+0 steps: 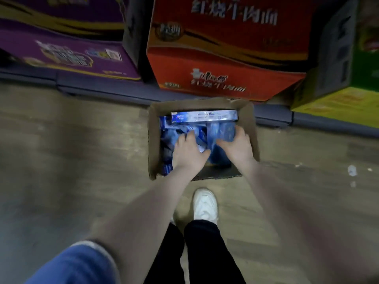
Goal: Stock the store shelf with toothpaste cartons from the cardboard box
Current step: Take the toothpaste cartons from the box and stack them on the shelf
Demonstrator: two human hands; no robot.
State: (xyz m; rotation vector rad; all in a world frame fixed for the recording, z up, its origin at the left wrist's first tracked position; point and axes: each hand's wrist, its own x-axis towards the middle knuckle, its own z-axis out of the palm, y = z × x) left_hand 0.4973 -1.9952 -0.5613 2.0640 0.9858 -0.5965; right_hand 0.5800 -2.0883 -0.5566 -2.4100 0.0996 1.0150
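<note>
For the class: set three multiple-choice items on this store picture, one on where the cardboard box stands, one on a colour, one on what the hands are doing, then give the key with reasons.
1. Where is the cardboard box?
A. on the floor before the shelf
B. on top of the red case
C. on a trolley

2. What colour is the case right behind it?
A. white
B. red
C. black

3. Where are the hands?
A. hanging at the sides
B. on the shelf
C. inside the box on the cartons

Key: 1 A, it stands on the floor. 2 B, the red case stands there. 3 C, left hand and right hand reach onto the blue toothpaste cartons.
</note>
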